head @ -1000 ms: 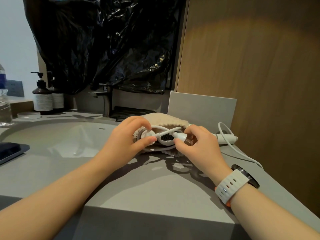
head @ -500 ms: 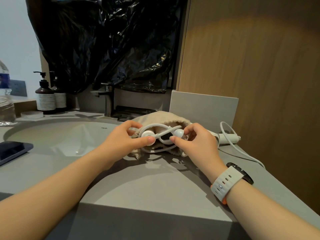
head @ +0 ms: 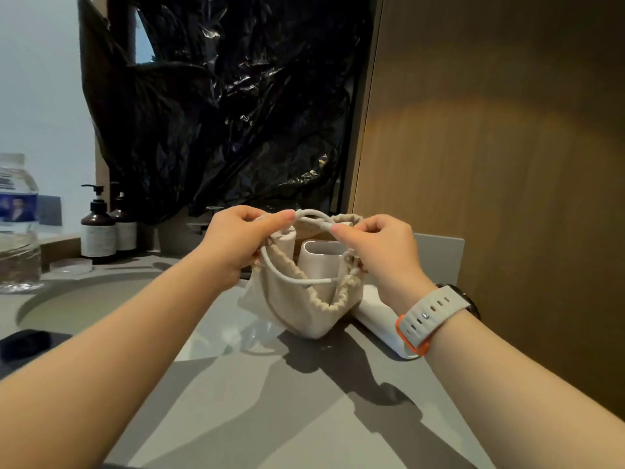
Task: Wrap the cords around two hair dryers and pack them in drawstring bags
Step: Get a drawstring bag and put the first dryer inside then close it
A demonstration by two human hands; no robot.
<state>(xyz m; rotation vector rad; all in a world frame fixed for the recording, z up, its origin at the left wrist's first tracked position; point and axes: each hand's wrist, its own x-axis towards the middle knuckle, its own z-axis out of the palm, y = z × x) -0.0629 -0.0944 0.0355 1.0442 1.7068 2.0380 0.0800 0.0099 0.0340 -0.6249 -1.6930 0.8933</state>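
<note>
Bag (head: pixel 304 309) raised upright on grey counter (head: pixel 270 401), left hand (head: pixel 233 245) and right hand (head: pixel 385 255) pinching cord (head: pixel 314 214)

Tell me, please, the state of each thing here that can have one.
Bag: mouth open, upright on the counter.
Cord: looped, partly outside the bag.
Left hand: pinches bag rim and cord.
Right hand: pinches rim and cord too.
First hair dryer: inside the bag.
Second hair dryer: lying on the counter, unbagged.
Water bottle: upright, capped.
Phone: screen dark.
</note>
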